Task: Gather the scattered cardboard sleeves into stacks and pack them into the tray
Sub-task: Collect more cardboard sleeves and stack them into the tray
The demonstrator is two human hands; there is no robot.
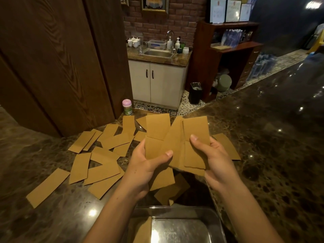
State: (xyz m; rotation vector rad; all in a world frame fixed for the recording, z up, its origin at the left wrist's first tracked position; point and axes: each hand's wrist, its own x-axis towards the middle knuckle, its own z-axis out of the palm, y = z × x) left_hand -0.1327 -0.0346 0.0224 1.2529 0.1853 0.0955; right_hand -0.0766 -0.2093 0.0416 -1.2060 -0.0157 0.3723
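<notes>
Flat brown cardboard sleeves (98,165) lie scattered over the dark marble counter, mostly to the left of my hands. My left hand (145,163) grips a loose fan of sleeves (157,130), thumb on top. My right hand (215,158) holds another uneven bunch of sleeves (194,130) that overlaps the left bunch above the counter. More sleeves (170,188) lie underneath my hands. A shiny metal tray (215,220) sits at the bottom edge, with some cardboard (143,232) in its left side.
A small jar with a pink lid (128,106) stands at the counter's far edge beside a wooden panel (52,67). One sleeve (228,146) lies right of my right hand. Beyond are a sink cabinet (157,81) and a black bin (195,92).
</notes>
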